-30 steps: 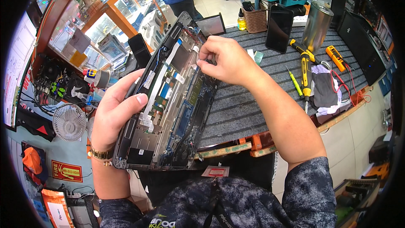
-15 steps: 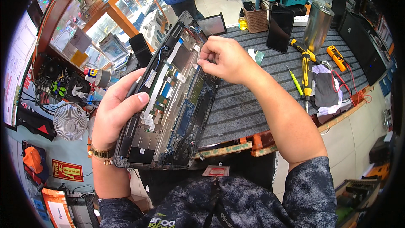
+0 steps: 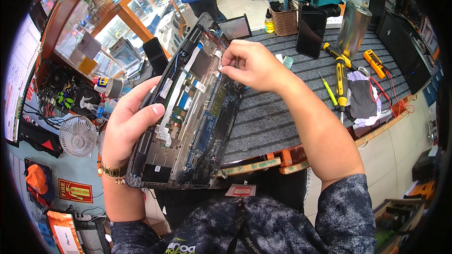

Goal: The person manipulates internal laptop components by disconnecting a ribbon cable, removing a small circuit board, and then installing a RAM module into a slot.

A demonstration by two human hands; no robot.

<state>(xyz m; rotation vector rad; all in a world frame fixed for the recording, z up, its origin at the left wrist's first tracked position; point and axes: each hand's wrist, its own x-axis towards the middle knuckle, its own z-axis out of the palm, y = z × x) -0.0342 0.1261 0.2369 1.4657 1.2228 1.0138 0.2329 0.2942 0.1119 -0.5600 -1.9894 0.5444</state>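
An opened laptop base [image 3: 190, 108] is held up at a tilt in front of me, its circuit boards, white ribbon cable [image 3: 179, 91] and blue connector strips exposed. My left hand [image 3: 134, 117] grips its left edge, the thumb lying over the rim and the fingers hidden behind. At the upper right side of the base, my right hand [image 3: 249, 66] is closed in a pinch over the inner parts. A small white piece shows at its fingertips, but I cannot tell whether it is held or what it is.
On the grey striped mat [image 3: 263, 127] lie a yellow-black screwdriver [image 3: 341, 84], a green pen-like tool [image 3: 328, 91], a multimeter [image 3: 375, 64] and a dark cloth [image 3: 362, 96]. A phone [image 3: 311, 32], metal can [image 3: 354, 23] and wicker basket [image 3: 285, 22] stand behind. A fan [image 3: 77, 135] sits left.
Both hands keep almost the same hold, with the laptop base nearly still. In the background, a person in blue has shifted slightly and an arm now shows at the top left.
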